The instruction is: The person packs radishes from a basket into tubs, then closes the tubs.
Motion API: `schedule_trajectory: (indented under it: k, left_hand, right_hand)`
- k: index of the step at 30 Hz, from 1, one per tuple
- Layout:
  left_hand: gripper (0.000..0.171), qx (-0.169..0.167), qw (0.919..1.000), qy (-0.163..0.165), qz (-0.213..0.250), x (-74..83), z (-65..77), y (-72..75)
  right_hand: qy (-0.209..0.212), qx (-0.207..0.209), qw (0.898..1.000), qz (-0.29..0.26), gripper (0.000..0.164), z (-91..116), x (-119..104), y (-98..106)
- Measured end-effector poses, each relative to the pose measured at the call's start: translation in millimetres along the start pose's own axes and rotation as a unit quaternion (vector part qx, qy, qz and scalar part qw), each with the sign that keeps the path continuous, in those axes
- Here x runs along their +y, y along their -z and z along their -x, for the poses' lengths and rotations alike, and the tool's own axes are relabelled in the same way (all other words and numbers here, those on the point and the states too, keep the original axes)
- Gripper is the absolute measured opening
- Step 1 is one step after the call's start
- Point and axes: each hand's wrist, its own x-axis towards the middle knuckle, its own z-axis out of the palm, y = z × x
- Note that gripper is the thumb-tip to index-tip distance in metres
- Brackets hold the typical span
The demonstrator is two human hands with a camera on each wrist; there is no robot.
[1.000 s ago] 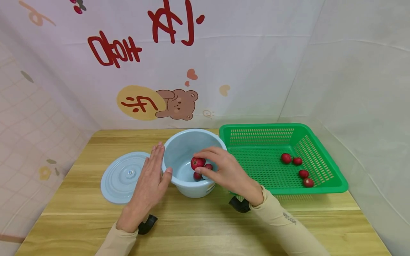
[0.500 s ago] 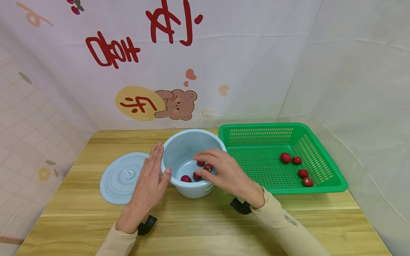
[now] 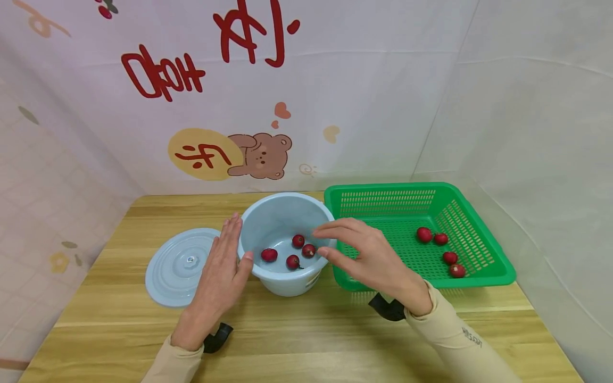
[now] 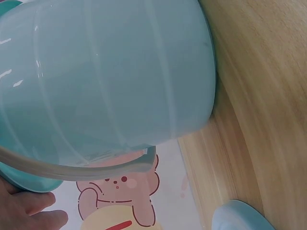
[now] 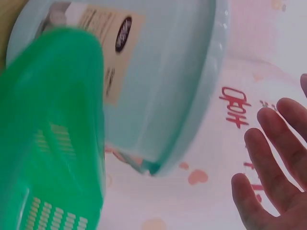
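Several red radishes [image 3: 269, 255] lie on the floor of a light blue bucket [image 3: 289, 287]. My left hand [image 3: 221, 271] rests along the bucket's left rim with its fingers straight; in the left wrist view its fingertips [image 4: 43, 211] show at the rim, below the bucket handle [image 4: 96, 170]. My right hand [image 3: 369, 258] is over the gap between bucket and green basket, its fingers spread and holding nothing. In the right wrist view that hand's fingers [image 5: 271, 148] extend loosely beside the bucket. More radishes [image 3: 424, 234] sit in the right part of the green basket [image 3: 503, 279].
A light blue lid [image 3: 179, 266] lies on the wooden table [image 3: 297, 340], left of the bucket and partly behind my left hand. The basket stands close against the bucket's right side. A white printed curtain [image 3: 373, 106] closes off the back.
The right hand let a radish drop into the bucket, where it now lies at the left. That hand has since drawn right, out over the rim towards the basket. The left hand stays put.
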Motion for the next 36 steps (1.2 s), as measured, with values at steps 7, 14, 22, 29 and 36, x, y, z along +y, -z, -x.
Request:
schedule_trajectory:
  k: [7,14,22,29,36]
  left_hand:
    - [0.068,-0.003,1.0,0.008,-0.002,0.7,-0.4,0.9]
    - [0.068,-0.001,1.0,0.005,0.0,0.9,-0.5,0.4]
    - [0.067,0.0,1.0,0.001,0.0,0.4,-0.1,0.4]
    - [0.067,0.002,1.0,0.003,-0.002,0.9,-0.6,0.5]
    - [0.067,0.001,1.0,0.001,-0.001,0.3,-0.4,0.3]
  right_hand:
    - [-0.015,0.008,0.999,0.03,0.033,6,7,30]
    - [-0.025,0.032,0.998,0.042,0.038,17,23,59]
    - [-0.057,0.038,0.995,0.069,0.036,24,41,86]
    - [-0.133,0.005,0.989,0.06,0.032,30,58,105]
    - [-0.229,-0.03,0.972,0.041,0.027,35,80,122]
